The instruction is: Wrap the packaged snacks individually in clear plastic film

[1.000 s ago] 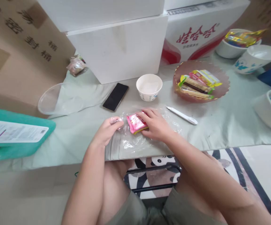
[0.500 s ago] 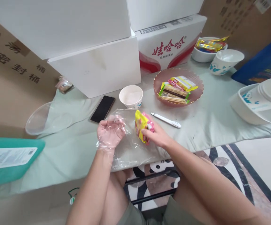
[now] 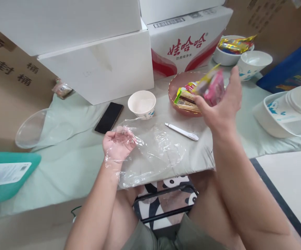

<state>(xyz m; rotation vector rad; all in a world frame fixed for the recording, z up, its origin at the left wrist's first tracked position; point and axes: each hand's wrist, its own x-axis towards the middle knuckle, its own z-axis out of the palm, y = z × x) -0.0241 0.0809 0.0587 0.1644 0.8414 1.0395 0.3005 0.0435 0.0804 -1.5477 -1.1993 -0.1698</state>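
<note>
My left hand [image 3: 118,145] is palm up with its fingers curled, and a clear plastic bag [image 3: 153,152] covers it down to the wrist. The rest of the bag spreads crumpled on the table to its right. My right hand [image 3: 222,107] grips yellow and pink snack packets [image 3: 213,88], blurred by motion, between thumb and fingers. The packets are over the right side of a pink bowl [image 3: 178,83] with a gold rim. Wrapped wafers [image 3: 188,100] lie inside that bowl. A white paper bowl [image 3: 142,102] stands behind my left hand.
A black phone [image 3: 109,118] and a white utility knife [image 3: 181,131] lie on the table. White boxes [image 3: 95,69] stand along the back. A bowl of gold packets [image 3: 227,57], a paper cup [image 3: 256,62] and a white container [image 3: 273,121] are at right, a teal package [image 3: 9,177] at left.
My right hand has carried the snack packets from beside my left hand rightward and back, over the pink bowl. The plastic bag now lies more spread out; my left hand has barely moved.
</note>
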